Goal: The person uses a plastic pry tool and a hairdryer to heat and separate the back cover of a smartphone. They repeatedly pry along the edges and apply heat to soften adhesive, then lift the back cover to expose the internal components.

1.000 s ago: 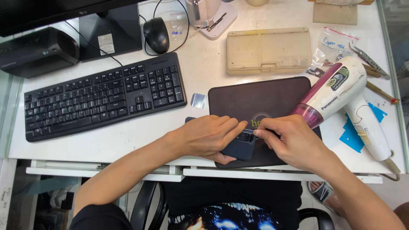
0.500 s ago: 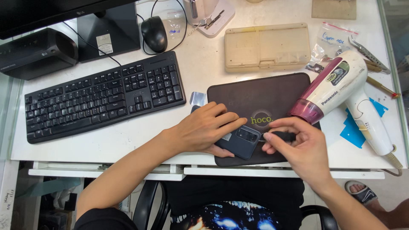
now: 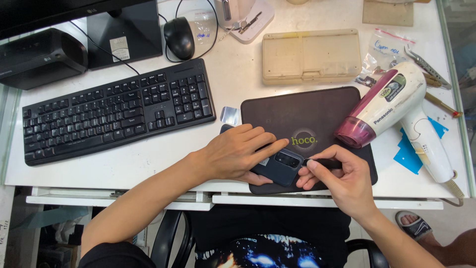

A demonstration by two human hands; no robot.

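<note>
Since a second ago the right hand (image 3: 342, 181) has drawn back off the phone (image 3: 280, 166) toward the mat's near right corner, its fingers now pinched narrow around a thin dark tool (image 3: 322, 162) whose tip meets the phone's camera end; the left hand (image 3: 238, 154) stays flat on the phone, fingers spread, pressing it to the dark mat (image 3: 307, 119); the phone lies back-up, dark blue-grey, its camera block showing; beyond the fingers a shut beige case (image 3: 311, 56) hides its contents; a pink-and-white hair dryer (image 3: 396, 109) lies right of them, a black keyboard (image 3: 119, 114) left, on the white tabletop (image 3: 233, 74).
</note>
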